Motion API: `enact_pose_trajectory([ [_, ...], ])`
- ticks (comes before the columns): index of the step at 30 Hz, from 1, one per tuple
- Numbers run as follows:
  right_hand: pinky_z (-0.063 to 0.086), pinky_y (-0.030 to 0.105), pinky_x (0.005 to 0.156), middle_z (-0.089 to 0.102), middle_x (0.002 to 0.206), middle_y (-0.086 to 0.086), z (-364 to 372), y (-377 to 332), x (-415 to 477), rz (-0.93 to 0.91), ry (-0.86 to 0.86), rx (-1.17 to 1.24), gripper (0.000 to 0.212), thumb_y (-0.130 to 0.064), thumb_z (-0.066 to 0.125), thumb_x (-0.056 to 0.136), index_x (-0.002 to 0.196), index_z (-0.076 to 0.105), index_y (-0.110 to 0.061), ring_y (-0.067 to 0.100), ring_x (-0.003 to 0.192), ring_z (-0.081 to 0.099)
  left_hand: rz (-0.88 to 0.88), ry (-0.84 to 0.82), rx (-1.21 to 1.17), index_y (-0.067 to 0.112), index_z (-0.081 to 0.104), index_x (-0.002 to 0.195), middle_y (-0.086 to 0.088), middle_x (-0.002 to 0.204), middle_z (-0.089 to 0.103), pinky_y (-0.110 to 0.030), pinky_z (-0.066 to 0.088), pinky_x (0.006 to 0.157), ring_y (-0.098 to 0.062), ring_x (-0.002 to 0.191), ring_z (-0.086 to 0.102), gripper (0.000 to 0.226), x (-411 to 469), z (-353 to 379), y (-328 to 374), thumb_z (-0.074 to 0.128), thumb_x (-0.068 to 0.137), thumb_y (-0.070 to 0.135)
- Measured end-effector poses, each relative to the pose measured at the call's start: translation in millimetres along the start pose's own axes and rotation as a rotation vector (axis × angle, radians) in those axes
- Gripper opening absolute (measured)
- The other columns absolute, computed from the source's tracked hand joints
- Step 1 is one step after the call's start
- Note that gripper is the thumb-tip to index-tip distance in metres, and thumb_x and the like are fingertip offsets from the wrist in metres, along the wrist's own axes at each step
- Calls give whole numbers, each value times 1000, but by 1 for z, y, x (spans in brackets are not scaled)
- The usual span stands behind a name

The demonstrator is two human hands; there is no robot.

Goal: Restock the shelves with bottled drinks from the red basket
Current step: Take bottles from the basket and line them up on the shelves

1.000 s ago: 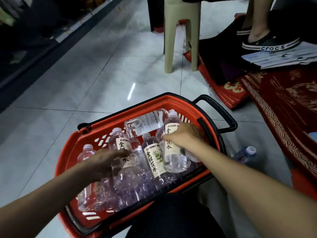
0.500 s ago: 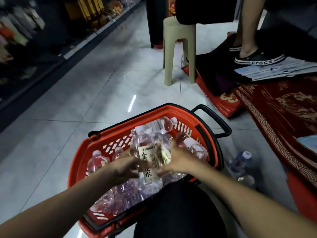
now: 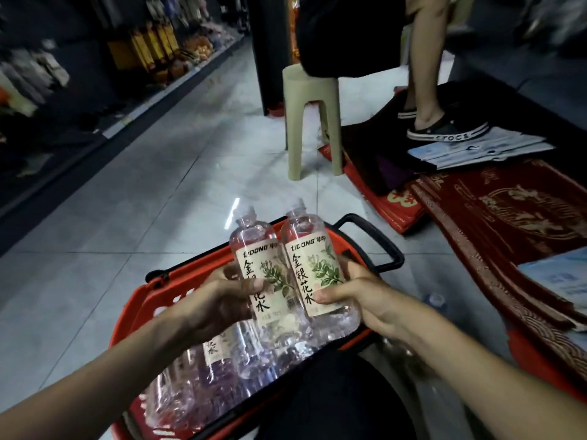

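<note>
Looking down the aisle, the dark store shelving stocked with yellow and orange goods [image 3: 136, 58] runs along the left, well apart from everything else. Next biggest is the red plastic shopping basket [image 3: 139, 300] on the grey tiled floor [image 3: 158, 192] right in front of the person, and it holds a pile of clear plastic bottles [image 3: 222, 369] lying on their sides.

2 more clear drink bottles with cream leaf-print labels are up above the basket, roughly upright and touching side by side. The left hand [image 3: 216, 300] is wrapped around the left bottle [image 3: 254, 249] at label height, thumb across the front. The right hand [image 3: 359, 293] grasps the right bottle [image 3: 305, 246] the same way, lower on the label.

Handling-wise, I'd guess these are full, so decently heavy for their size, and thin plastic that'll flex if squeezed. The paper label looks like the grippiest spot. Mid-body hold seems right, since the small necks and caps would be easier to fumble.
</note>
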State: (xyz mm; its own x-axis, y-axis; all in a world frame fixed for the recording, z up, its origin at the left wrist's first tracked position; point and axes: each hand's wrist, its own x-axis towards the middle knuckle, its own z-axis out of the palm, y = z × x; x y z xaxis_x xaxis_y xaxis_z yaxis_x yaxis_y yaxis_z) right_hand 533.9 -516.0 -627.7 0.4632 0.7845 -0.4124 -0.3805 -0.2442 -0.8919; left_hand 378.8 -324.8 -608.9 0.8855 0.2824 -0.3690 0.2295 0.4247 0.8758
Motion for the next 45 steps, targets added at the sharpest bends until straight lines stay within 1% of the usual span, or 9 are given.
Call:
enact_pose_trajectory([
  [5,55,41,91,73,112,10,-39,-44,-77,-138,89,99,76,4,80,59,128,54,-12,25,102,70,119,-227,-15,-10,57,118,-35,114,63,-47,59,69,-42,88,70,92,-1,78,43,98,40,18],
  [9,57,37,89,75,110,4,-62,-74,-160,-299,257,84,70,1,79,62,126,56,-17,20,102,71,177,-433,22,-2,64,118,-30,121,62,-54,54,88,-42,106,64,86,-2,159,70,97,44,25],
  [15,54,37,92,71,119,5,-89,-106,-333,-513,599,33,70,-7,77,69,133,50,-18,22,110,68,228,-759,47,10,79,85,-18,87,75,-36,59,58,-28,74,74,64,-38,317,87,97,23,15],
  [18,54,36,93,72,117,2,-84,-112,-415,-577,771,11,73,-6,82,66,130,51,-23,20,109,69,237,-929,52,4,78,83,-23,87,74,-37,60,60,-32,73,74,44,-71,387,95,82,40,-3],
  [21,50,45,100,72,117,4,-75,-116,-484,-631,911,21,72,-7,81,65,128,52,-23,23,110,68,261,-1092,54,-4,75,92,-30,92,71,-42,60,65,-38,76,73,75,-103,448,102,96,22,14],
  [26,53,40,96,71,119,3,-60,-128,-562,-705,1078,-18,73,-4,86,66,128,52,-22,21,111,68,281,-1272,21,-1,75,93,-31,97,70,-44,60,68,-39,81,71,74,-143,516,109,97,25,16],
  [31,53,42,95,72,116,8,-53,-145,-600,-773,1209,-42,79,-2,84,64,131,48,-20,25,109,69,280,-1380,21,-8,61,119,-39,123,57,-66,41,101,-56,114,55,91,-159,569,128,95,39,17],
  [39,53,43,94,74,111,3,-70,-202,-647,-887,1456,-161,65,1,81,72,124,49,-18,20,104,71,313,-1590,-42,4,76,97,-27,110,69,-49,57,84,-38,104,68,68,-179,662,176,98,34,20],
  [45,57,45,90,72,111,1,-124,-244,-673,-946,1619,-128,65,4,81,72,118,44,-24,21,102,70,279,-1621,-20,5,74,100,-20,107,72,-43,60,74,-32,96,70,80,-173,744,201,98,26,19],
])
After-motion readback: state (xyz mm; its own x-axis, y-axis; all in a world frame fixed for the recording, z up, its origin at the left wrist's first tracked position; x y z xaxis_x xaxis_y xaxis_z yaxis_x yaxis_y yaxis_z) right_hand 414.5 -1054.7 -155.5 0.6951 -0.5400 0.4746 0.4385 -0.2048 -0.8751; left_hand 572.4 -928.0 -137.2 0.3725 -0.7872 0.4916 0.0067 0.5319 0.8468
